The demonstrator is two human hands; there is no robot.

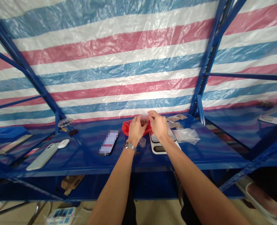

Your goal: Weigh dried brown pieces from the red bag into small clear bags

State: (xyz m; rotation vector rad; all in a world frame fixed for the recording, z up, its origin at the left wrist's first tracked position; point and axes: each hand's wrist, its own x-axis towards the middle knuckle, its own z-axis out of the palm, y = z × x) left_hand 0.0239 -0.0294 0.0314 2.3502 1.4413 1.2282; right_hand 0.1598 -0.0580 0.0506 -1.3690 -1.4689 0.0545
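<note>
My left hand [135,128] and my right hand [158,124] meet over the blue shelf [199,150], both pinching a small clear plastic bag [144,119] with brown bits in it. Under the hands lies a red tray [125,127]. A white scale [160,147] sits below my right wrist, with a small clear cup [142,142] beside it. My left wrist wears a metal watch [129,146].
Filled small bags [176,118] and empty clear bags [186,135] lie right of the scale. A phone [108,142] lies left of the hands, with a grey phone [43,156] and a white case [63,143] further left. Blue uprights [204,62] frame the striped tarp.
</note>
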